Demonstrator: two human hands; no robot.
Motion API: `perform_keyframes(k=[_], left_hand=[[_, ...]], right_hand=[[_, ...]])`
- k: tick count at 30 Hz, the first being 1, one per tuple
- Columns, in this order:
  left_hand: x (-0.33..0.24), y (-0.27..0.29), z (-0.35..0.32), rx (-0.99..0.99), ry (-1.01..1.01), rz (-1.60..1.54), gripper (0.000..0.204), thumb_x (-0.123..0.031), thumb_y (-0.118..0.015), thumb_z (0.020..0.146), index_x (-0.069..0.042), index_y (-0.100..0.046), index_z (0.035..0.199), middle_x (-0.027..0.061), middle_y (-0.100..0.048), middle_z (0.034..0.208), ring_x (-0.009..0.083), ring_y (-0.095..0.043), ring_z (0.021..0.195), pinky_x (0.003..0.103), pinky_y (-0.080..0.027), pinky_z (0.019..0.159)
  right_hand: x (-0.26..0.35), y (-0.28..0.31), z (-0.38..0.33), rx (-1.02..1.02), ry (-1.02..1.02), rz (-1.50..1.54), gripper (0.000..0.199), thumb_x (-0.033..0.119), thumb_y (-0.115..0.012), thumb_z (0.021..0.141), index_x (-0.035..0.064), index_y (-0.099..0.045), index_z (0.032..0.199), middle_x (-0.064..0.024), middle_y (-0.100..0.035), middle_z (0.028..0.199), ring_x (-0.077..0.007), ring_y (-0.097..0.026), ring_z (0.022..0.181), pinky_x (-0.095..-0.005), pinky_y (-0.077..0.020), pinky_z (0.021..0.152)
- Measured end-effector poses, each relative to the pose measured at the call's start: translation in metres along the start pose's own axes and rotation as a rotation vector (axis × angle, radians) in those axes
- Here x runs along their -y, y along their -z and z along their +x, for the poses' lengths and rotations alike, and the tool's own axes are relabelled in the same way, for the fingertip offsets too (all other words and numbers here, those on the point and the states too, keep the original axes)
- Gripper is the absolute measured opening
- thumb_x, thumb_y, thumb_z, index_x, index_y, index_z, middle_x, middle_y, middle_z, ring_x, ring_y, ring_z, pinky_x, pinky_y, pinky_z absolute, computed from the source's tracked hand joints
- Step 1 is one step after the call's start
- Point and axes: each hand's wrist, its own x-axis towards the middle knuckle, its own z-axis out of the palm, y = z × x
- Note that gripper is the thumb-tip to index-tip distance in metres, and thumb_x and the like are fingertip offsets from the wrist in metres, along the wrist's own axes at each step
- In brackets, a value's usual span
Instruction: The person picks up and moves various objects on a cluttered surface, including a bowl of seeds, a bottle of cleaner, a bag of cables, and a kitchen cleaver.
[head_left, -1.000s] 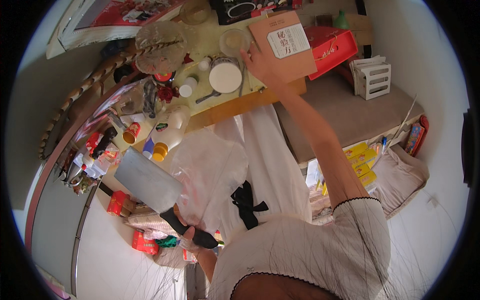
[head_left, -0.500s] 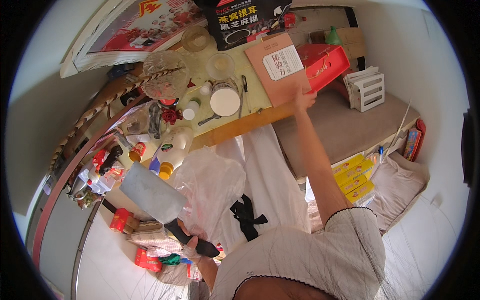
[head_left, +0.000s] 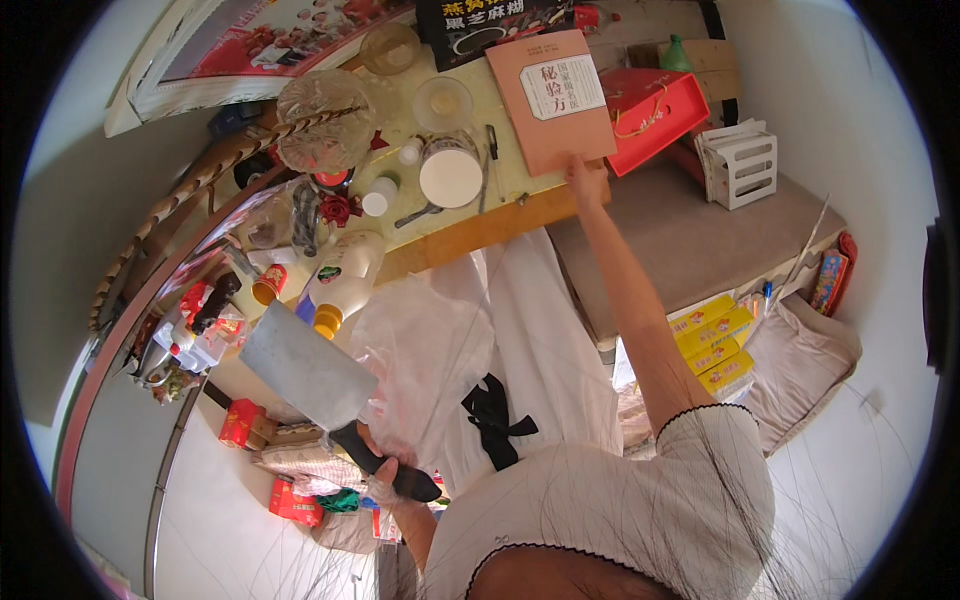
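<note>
My left hand (head_left: 383, 472) is wrapped round the black handle of a cleaver (head_left: 310, 368), whose broad grey blade points up and to the left. Beside that hand hangs a crumpled clear plastic bag (head_left: 425, 340); whether its fingers also hold the bag I cannot tell. At the table's front edge, my right hand (head_left: 588, 185) grips the lower edge of a salmon-coloured book (head_left: 555, 135) with a white label. The book lies at the right end of the table, next to a red open box (head_left: 655, 125).
A white-lidded tub (head_left: 450, 178), a pen (head_left: 493, 145) and glass bowls (head_left: 325, 120) crowd the yellow tabletop. A large bottle with a yellow cap (head_left: 345, 280) stands near the blade. To the right are a brown cushioned seat (head_left: 690, 240) and a white rack (head_left: 745, 170).
My right hand has shifted left with the book, which now lies straighter and shows more of the red box. The view has moved slightly; the cleaver stays in my left hand.
</note>
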Motion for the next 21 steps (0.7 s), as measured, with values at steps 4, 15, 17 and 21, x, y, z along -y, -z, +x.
perform_keyframes(k=[4, 15, 17, 21], left_hand=[[0.003, 0.003, 0.001, -0.022, 0.032, 0.025, 0.045, -0.004, -0.055, 0.055, -0.006, -0.045, 0.099, -0.0005, -0.042, 0.067, 0.0092, -0.038, 0.052, 0.021, -0.032, 0.047], [0.012, 0.010, 0.003, -0.122, 0.014, -0.113, 0.034, 0.003, -0.055, 0.052, -0.008, -0.042, 0.082, 0.0019, -0.043, 0.066, 0.0138, -0.043, 0.053, 0.023, -0.037, 0.048], [0.017, 0.020, 0.005, -0.081, 0.012, -0.102, 0.034, 0.002, -0.055, 0.052, -0.008, -0.042, 0.083, 0.0026, -0.045, 0.067, 0.0143, -0.044, 0.054, 0.023, -0.037, 0.047], [0.013, 0.010, 0.002, -0.032, 0.075, -0.025, 0.035, -0.001, -0.056, 0.053, -0.007, -0.042, 0.085, 0.0045, -0.048, 0.064, 0.0153, -0.046, 0.052, 0.024, -0.036, 0.045]], right_hand=[[-0.024, 0.001, -0.028, -0.129, 0.427, -0.241, 0.037, 0.014, -0.057, 0.068, -0.0034, -0.036, 0.093, -0.0132, -0.049, 0.080, -0.0166, -0.049, 0.072, -0.0272, -0.0404, 0.060], [-0.030, -0.015, -0.086, 0.122, 0.309, -0.298, 0.024, 0.008, -0.049, 0.071, -0.0017, -0.039, 0.090, -0.0099, -0.043, 0.072, -0.0182, -0.043, 0.066, -0.0290, -0.0367, 0.062], [-0.016, -0.022, -0.082, 0.161, 0.518, -0.343, 0.026, 0.008, -0.050, 0.071, -0.0020, -0.040, 0.092, -0.0112, -0.044, 0.074, -0.0198, -0.044, 0.067, -0.0289, -0.0371, 0.062], [0.057, -0.085, -0.091, 0.307, 0.910, -0.300, 0.035, 0.010, -0.051, 0.070, -0.0024, -0.040, 0.101, -0.0166, -0.049, 0.076, -0.0269, -0.048, 0.068, -0.0324, -0.0400, 0.060]])
